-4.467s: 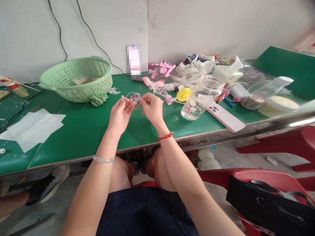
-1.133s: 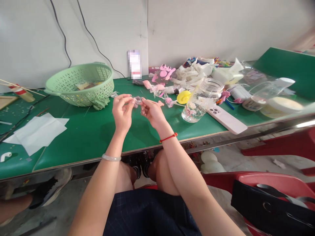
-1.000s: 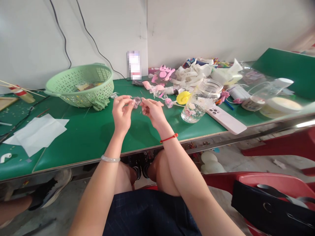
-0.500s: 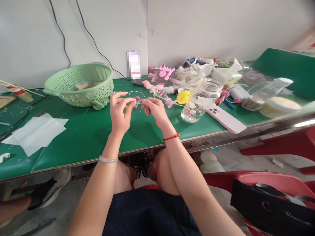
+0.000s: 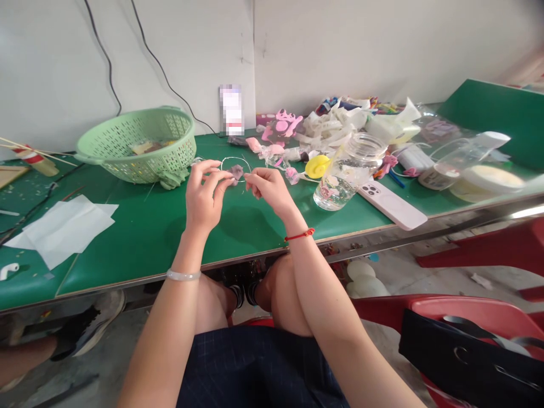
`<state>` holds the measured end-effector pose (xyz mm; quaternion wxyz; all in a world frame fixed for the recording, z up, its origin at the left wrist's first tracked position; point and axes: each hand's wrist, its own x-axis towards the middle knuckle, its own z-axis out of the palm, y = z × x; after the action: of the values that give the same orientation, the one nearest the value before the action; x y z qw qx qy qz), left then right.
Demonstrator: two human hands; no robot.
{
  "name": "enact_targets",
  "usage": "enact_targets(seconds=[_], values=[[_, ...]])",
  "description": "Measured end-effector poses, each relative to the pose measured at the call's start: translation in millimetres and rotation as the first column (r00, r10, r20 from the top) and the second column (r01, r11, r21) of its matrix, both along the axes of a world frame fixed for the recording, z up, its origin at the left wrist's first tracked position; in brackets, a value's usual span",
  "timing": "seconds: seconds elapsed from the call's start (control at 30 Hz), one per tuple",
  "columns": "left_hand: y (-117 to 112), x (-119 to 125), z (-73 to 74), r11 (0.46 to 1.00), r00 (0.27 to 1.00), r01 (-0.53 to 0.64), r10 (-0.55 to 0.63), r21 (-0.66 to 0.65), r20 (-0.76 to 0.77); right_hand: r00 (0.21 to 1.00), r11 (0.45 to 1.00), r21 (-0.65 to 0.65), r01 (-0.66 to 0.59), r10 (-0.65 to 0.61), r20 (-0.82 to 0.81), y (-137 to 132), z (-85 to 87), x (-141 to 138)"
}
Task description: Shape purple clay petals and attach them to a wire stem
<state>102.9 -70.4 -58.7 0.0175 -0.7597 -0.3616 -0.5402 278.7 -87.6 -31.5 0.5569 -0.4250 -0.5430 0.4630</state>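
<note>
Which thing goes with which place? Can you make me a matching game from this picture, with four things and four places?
Things:
1. thin wire loop
2. red string bracelet
3. pale bangle
4. phone in a pale pink case

Places:
A. on the left arm
B. lying on the table, in front of the glass jar
C. held up between the left hand and the right hand
D. on the right arm

Right pairs: 1-C, 2-D, 3-A, 4-B
</note>
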Motion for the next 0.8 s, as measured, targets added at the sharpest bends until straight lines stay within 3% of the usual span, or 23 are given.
enact_targets(seconds=[0.43, 0.8], values=[[-2.8, 1.0, -2.0, 1.0, 0.996, -0.025, 0.025, 0.006, -0.085, 0.998, 0.997, 0.073, 0.005, -0.009, 0.055, 1.7, -3.2, 1.6], [-3.9, 5.0, 0.6, 0.999, 0.999, 0.031, -0.031, -0.024, -0.013, 0.988, 0.998, 0.051, 0.023, -0.015, -0.153, 0.5, -7.7, -3.8]])
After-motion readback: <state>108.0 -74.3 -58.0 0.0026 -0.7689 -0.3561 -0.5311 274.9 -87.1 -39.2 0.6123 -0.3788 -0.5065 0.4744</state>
